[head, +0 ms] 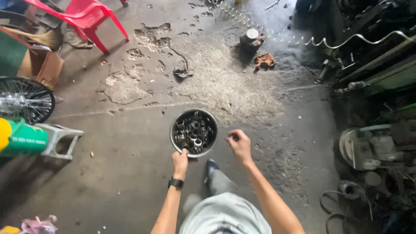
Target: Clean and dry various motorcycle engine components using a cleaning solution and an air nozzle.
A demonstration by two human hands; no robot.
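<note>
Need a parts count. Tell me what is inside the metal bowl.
The metal bowl, held at its rim by the left hand, holds a heap of small metal rings. Whatever lies under the top layer and the bowl's bottom are covered.

round metal bowl [193,132] | held level above floor | full of metal rings [193,130]

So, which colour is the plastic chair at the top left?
The chair is red, seen in the head view.

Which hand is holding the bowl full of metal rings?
The left hand, the one with the black wristwatch, grips the round metal bowl at its rim. The right hand is curled beside it, not touching.
</note>
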